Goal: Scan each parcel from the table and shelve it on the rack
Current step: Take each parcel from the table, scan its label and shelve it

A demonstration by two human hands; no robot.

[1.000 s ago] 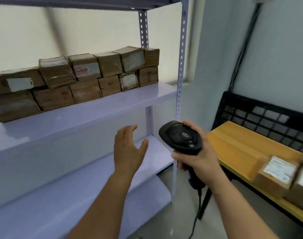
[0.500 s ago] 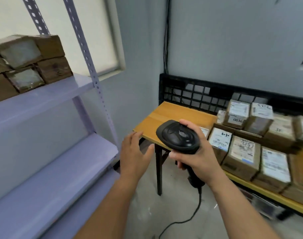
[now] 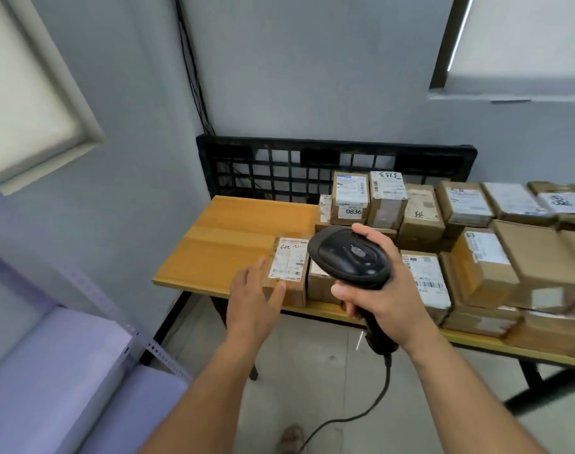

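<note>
Parcel (image 3: 287, 262), label up, at the left end of the parcels (image 3: 476, 267) on the table (image 3: 233, 231), near its front edge. Left hand (image 3: 250, 303), fingers loosely extended and apart, at the parcel's near-left corner; contact uncertain. Right hand (image 3: 387, 299), fingers clamped round the scanner (image 3: 348, 253) handle, head above the parcels. Rack (image 3: 50, 355) at lower left.

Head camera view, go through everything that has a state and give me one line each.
Left hand, open, fingers at the front-left parcel, no grip on it.
Right hand, grips the scanner by its handle.
Scanner, held up over the parcels, cord hanging toward the floor.
Front-left parcel, lying on the table, label up.
Parcel marked 0836, stacked on others at the back.
</note>
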